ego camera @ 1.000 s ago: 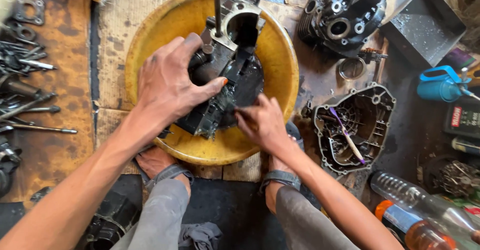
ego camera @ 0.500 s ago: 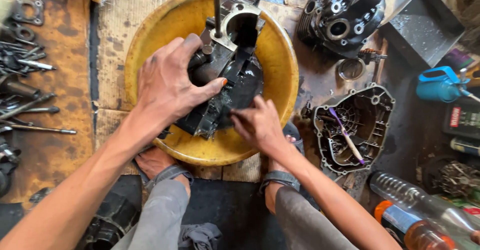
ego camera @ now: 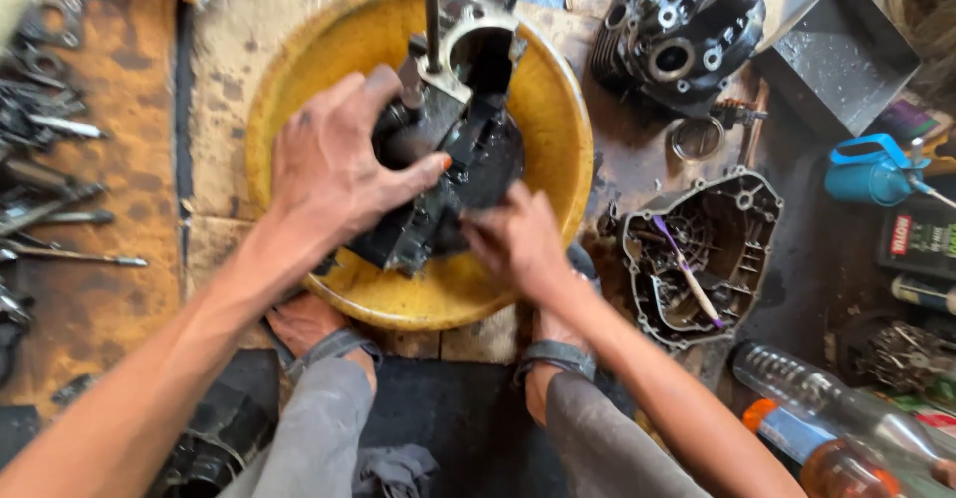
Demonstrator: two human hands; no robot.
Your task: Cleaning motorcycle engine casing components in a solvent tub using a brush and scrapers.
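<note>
Soft even daylight, mild wide-angle edge distortion, slight motion blur on hands.

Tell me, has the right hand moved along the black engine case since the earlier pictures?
Yes, slightly. The right hand slid left along the engine case, further inside the rim of the yellow basin.
</note>
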